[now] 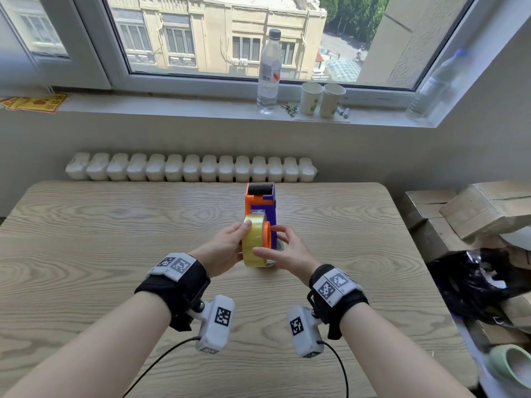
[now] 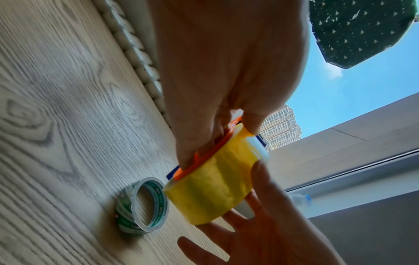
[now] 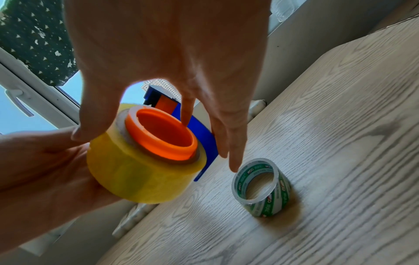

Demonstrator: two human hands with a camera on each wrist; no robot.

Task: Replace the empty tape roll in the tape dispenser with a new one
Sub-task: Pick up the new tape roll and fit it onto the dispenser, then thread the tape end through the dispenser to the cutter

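A new yellow tape roll [image 1: 253,239] sits around the orange hub [image 3: 163,136] of the orange and purple tape dispenser [image 1: 260,205], which stands at the middle of the wooden table [image 1: 115,225]. My left hand [image 1: 230,245] cups the roll from the left, one finger over its top. My right hand [image 1: 287,248] pinches it from the right: the thumb lies on the roll's face, the index finger reaches the hub by the purple side plate [image 3: 204,136]. The empty green-printed roll [image 3: 278,193] stands on edge on the table just right of the dispenser, half hidden behind my right hand in the head view.
A white radiator [image 1: 189,168] runs behind the table's far edge. On the windowsill stand a water bottle [image 1: 268,73] and two paper cups [image 1: 321,100]. Cardboard boxes [image 1: 474,211] and a black bag [image 1: 474,282] are piled off the table's right side.
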